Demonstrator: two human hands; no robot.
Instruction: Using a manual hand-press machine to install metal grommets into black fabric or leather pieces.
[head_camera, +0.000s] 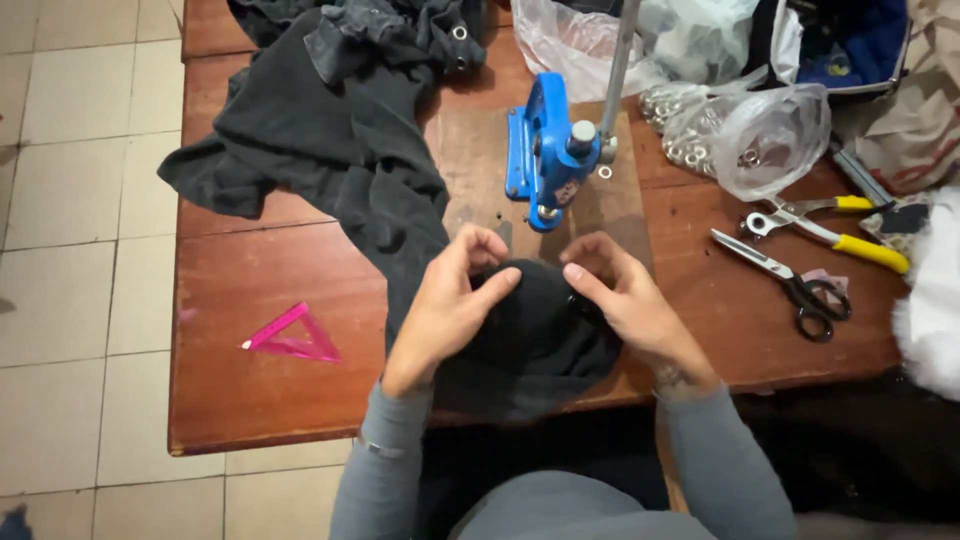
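cloth: dark fabric (530, 340) at near edge of surface (250, 390), below blue press (545, 150) | left hand (450, 300) and right hand (625, 295) pinch its bunched top | handling: probably soft, light, limp; grip folds near the edge

Black fabric piece (530, 330), soft and matte, bunched into a rounded mound at the near edge of the wooden table (260, 380), just before the blue hand press (545, 150), its front hanging over the edge.
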